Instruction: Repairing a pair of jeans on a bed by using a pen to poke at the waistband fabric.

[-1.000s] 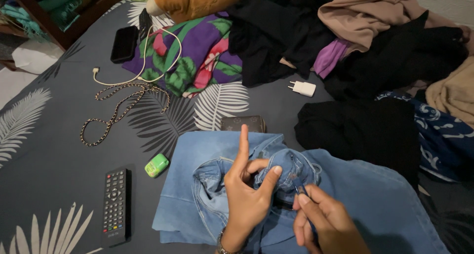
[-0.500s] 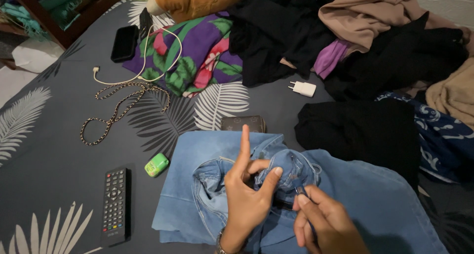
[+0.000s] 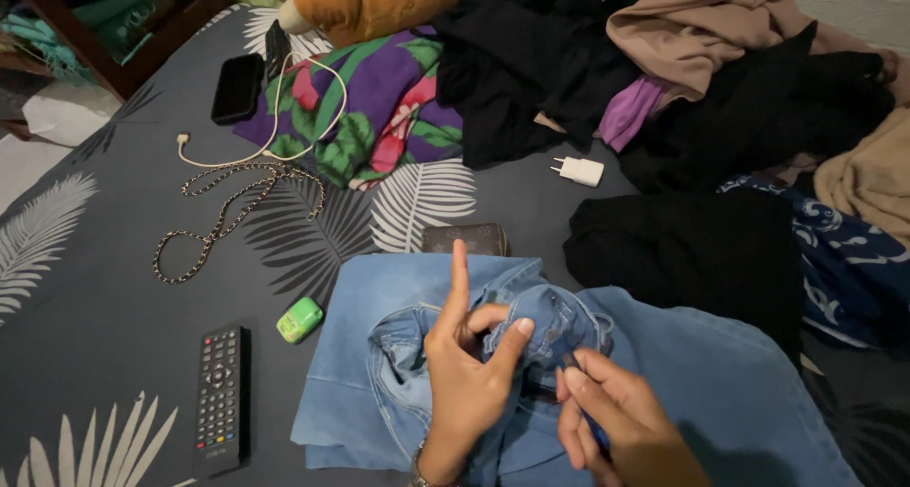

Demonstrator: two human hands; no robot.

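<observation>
Light blue jeans (image 3: 701,383) lie spread on the grey leaf-print bed cover (image 3: 104,288) in front of me. My left hand (image 3: 469,369) pinches a bunched fold of denim near the waistband, thumb pressed to the cloth and index finger pointing straight up. My right hand (image 3: 611,430) is just to its right, fingers curled tight on a small dark thing at the fly; what it is stays hidden under the fingers.
A black remote (image 3: 220,397) and a small green case (image 3: 300,319) lie to the left. Farther off are a chain strap (image 3: 223,222), a white cable, a black phone (image 3: 237,87), a white charger plug (image 3: 580,171), a brown wallet (image 3: 464,239) and piled clothes (image 3: 720,117).
Both hands hold nearly the same pose on the jeans; the right hand's fingers shifted only slightly at the fly.
</observation>
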